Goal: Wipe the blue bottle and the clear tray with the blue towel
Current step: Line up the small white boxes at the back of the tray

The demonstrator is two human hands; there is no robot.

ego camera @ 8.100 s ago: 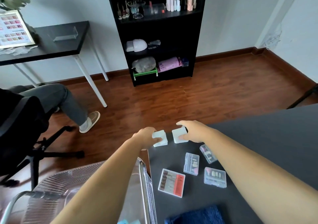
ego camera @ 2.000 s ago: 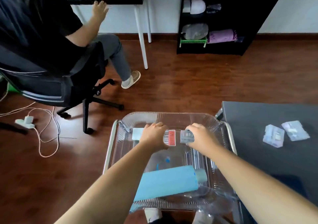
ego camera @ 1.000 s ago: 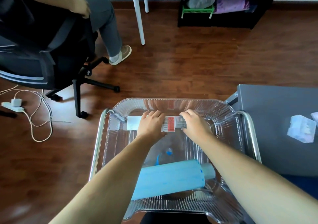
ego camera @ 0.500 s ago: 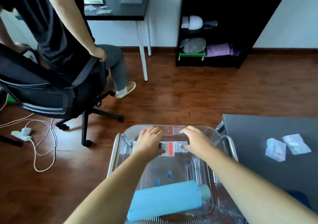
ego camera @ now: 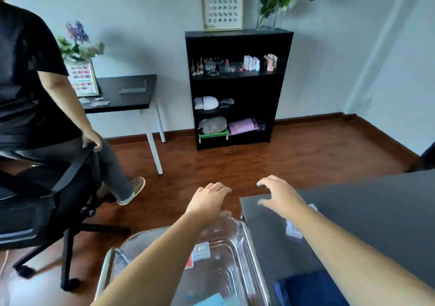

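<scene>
At the right, filling that side: dark table (ego camera: 376,207), with the blue towel (ego camera: 306,290) lying on its near edge, untouched. Just left of it, carried on a metal-framed cart (ego camera: 255,258): clear tray (ego camera: 141,236), holding the blue bottle (ego camera: 210,303), seen only as a pale blue sliver at the bottom edge. Farther back in the tray: small cases (ego camera: 200,251), one with a red label, blurred through the plastic.

Past the tray's far rim: left hand (ego camera: 209,201), fingers loose and spread, holding nothing. Above the table's far left corner: right hand (ego camera: 280,197), likewise spread wide and empty, touching neither table nor tray as far as can be told.

Judged from this: wiping not yet begun. Towel not picked up, bottle not lifted out, tray not cleared of its cases. Left to do, then: take up the towel, wipe the bottle, wipe the tray, which is to say all of it.

Counted: one table, one tray, one towel, one bottle, two hands, both free. Small cases in the tray: at least two, too blurred for a firmer count. On the table behind the right forearm: one clear box (ego camera: 293,228) plain to see, perhaps a second, mostly hidden.
</scene>
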